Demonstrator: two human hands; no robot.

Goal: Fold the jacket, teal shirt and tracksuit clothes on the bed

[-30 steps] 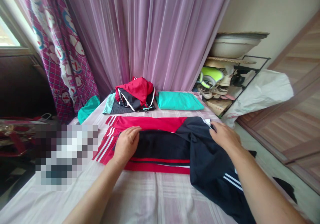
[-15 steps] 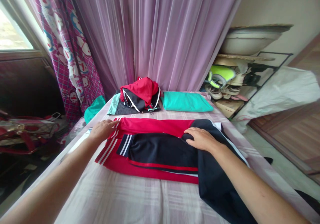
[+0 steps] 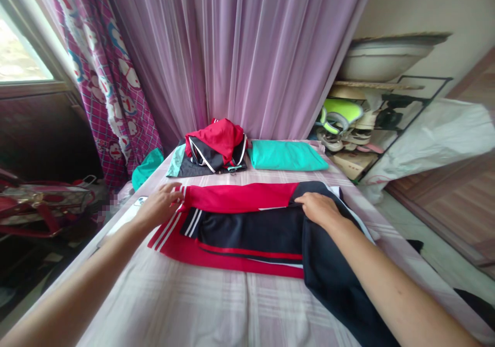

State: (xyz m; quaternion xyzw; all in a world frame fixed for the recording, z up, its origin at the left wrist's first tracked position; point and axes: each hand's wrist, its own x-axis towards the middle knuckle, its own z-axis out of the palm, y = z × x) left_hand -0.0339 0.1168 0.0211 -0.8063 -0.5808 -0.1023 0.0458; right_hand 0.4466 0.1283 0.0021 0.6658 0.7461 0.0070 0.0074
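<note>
A red and black track jacket (image 3: 251, 233) with white-striped cuffs and hem lies flat on the bed, one black sleeve laid across its red body. Along its far side runs a red strip of cloth ending in a striped cuff. My left hand (image 3: 164, 202) has its fingers closed on that striped end. At the far right of the strip, my right hand (image 3: 319, 208) pinches the cloth where red meets black. Another black part of the jacket (image 3: 340, 280) spreads toward me, partly under my right forearm.
Behind the jacket sit a heap of red and black clothing (image 3: 216, 143) and a folded turquoise cloth (image 3: 288, 155). A purple curtain (image 3: 247, 53) hangs beyond the bed. A shoe rack (image 3: 406, 115) stands at the right, and a phone-like object (image 3: 139, 201) lies by the left edge.
My right hand has shifted slightly right and changed from lying over the cloth to pinching it. The far strip's lower edge has lifted a little. My left hand stays at the striped end.
</note>
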